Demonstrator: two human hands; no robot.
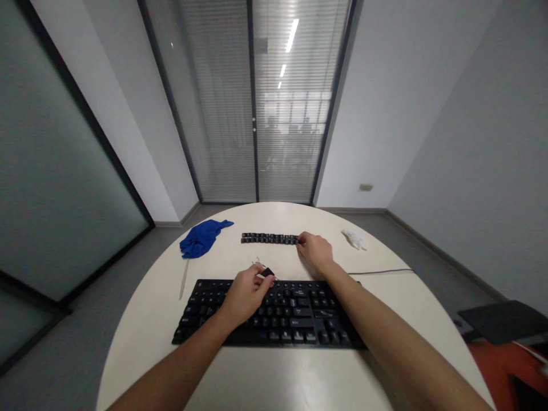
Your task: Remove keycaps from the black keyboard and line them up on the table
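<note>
A black keyboard [295,322] lies along the near side of the round white table. Above its top edge, my left hand [246,291] is closed around a keycap puller [268,272], a small black handle with thin wire ends sticking out. Farther back, loose black keycaps [269,238] stand in two neat rows. My right hand [315,251] is at the right end of these rows, its thumb and fingertips pinched on a keycap there. The fingers partly hide that keycap.
A crumpled blue cloth [201,238] lies at the table's left, with a thin white stick [184,279] just below it. To the right are a crumpled white tissue [354,240] and a dark cable [381,271] running off the table edge [428,285].
</note>
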